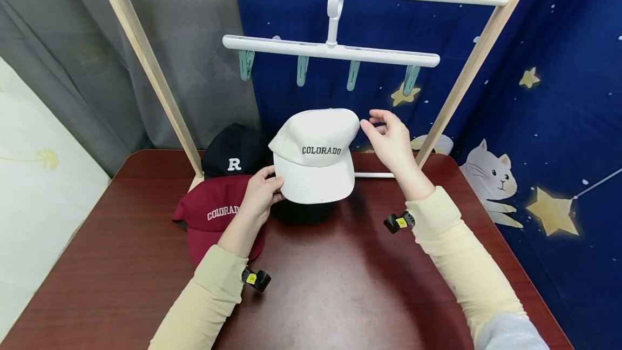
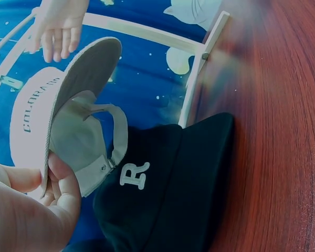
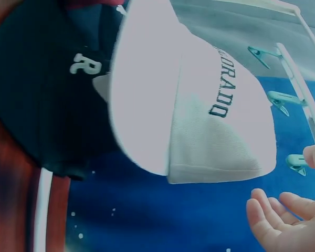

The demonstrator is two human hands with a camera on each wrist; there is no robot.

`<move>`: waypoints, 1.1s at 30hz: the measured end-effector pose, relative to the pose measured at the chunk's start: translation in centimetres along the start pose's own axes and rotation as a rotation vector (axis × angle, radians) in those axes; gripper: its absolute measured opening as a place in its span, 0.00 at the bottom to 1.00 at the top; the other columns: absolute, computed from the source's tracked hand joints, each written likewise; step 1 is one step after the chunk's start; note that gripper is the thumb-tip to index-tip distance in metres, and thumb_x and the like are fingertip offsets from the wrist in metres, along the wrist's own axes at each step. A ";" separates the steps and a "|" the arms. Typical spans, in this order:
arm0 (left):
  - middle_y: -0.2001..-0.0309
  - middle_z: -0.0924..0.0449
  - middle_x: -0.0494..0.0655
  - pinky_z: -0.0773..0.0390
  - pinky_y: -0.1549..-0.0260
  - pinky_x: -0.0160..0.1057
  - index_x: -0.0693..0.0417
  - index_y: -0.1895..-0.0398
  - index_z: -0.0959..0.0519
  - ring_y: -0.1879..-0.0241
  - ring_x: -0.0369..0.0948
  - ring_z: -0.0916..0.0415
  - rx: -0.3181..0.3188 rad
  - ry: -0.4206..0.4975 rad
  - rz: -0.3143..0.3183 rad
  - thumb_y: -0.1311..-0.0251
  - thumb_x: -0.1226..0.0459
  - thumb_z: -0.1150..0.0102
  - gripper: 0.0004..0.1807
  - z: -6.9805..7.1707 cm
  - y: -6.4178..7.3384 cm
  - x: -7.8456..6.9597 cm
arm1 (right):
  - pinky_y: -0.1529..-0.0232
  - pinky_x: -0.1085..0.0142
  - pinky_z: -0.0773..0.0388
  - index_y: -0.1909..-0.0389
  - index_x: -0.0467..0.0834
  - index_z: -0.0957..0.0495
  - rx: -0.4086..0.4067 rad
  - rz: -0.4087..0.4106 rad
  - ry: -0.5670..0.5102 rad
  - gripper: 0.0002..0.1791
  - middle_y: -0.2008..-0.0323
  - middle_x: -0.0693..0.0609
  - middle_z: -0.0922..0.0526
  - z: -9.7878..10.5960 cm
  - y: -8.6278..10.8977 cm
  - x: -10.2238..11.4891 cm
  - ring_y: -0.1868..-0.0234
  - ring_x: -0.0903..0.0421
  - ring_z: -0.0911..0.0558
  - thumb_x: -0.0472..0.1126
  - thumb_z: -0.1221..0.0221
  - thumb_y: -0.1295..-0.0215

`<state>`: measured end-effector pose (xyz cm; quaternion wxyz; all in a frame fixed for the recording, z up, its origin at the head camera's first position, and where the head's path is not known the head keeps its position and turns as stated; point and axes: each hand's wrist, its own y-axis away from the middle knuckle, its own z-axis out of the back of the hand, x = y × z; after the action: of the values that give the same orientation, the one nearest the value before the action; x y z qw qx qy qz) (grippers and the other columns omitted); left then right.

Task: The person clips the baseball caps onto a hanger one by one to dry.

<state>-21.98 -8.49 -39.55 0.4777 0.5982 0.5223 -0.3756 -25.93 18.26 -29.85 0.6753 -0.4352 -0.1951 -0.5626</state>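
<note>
A white baseball cap (image 1: 316,139) with COLORADO on its front is held up off the table, brim toward me. My left hand (image 1: 262,193) pinches the edge of its brim between thumb and fingers, as the left wrist view also shows. Beside the other side of the crown is my right hand (image 1: 390,139), fingers loosely bent; in the right wrist view this hand (image 3: 289,218) stands apart from the cap with nothing in it. Below the white cap shows the dark brim of a black cap (image 1: 303,214), mostly hidden. The left wrist view shows a black cap (image 2: 157,184) lettered R.
A maroon COLORADO cap (image 1: 209,231) and a black R cap (image 1: 233,147) lie at the left of the table (image 1: 316,296). Over the table, a wooden-sided rack (image 1: 150,69) carries a white hanger (image 1: 330,52) with several teal clips (image 1: 302,71).
</note>
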 end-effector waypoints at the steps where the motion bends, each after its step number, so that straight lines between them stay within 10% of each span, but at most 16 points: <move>1: 0.65 0.20 0.48 0.24 0.76 0.33 0.67 0.37 0.36 0.73 0.34 0.24 -0.001 0.001 0.001 0.32 0.74 0.52 0.20 0.0 0.0 0.0 | 0.59 0.59 0.25 0.40 0.40 0.28 -0.004 0.001 -0.003 0.26 0.47 0.46 0.23 0.0 -0.2 0.2 0.54 0.51 0.20 0.52 0.43 0.32; 33: 0.65 0.20 0.48 0.24 0.74 0.33 0.67 0.37 0.37 0.72 0.35 0.23 0.016 0.011 0.003 0.31 0.73 0.52 0.21 -0.4 0.1 -0.1 | 0.53 0.65 0.24 0.38 0.37 0.29 -0.060 -0.052 -0.201 0.27 0.46 0.45 0.21 0.6 -6.1 4.3 0.50 0.55 0.21 0.48 0.42 0.33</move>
<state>-21.92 -8.16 -39.33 0.4704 0.6048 0.5211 -0.3759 -30.19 16.32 -24.05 0.6243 -0.5043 -0.2562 -0.5388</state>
